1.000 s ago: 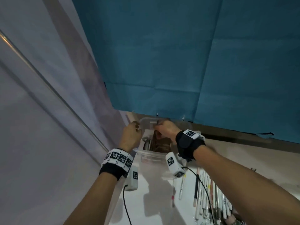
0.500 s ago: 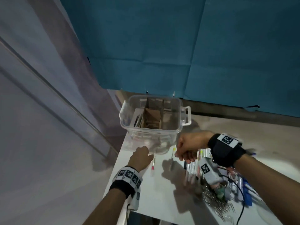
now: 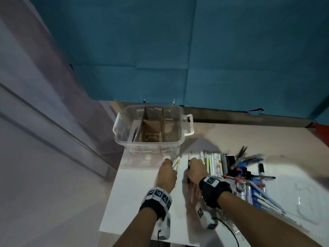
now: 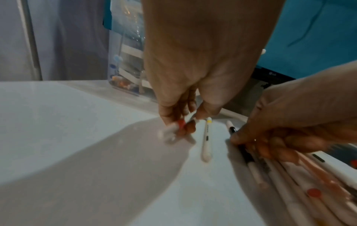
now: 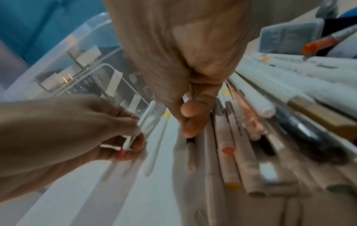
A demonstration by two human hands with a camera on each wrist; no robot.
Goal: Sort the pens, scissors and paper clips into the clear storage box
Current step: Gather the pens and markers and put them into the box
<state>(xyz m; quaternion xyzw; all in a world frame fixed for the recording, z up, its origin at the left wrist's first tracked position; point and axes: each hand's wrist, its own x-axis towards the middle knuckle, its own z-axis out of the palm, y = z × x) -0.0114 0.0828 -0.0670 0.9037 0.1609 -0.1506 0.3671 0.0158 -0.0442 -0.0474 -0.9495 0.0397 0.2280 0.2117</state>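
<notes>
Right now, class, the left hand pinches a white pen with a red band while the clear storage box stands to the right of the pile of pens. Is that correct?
Not quite. The left hand does pinch the white pen with a red band, but the clear storage box stands to the left of the pile of pens, behind the hands, as the head view shows.

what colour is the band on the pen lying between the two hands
Yellow, on the white pen; the left wrist view shows it best.

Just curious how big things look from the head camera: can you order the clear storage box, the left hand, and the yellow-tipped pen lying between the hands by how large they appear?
1. Clear storage box, plainly largest.
2. Left hand.
3. Yellow-tipped pen, a thin sliver, partly hidden by that hand.
</notes>
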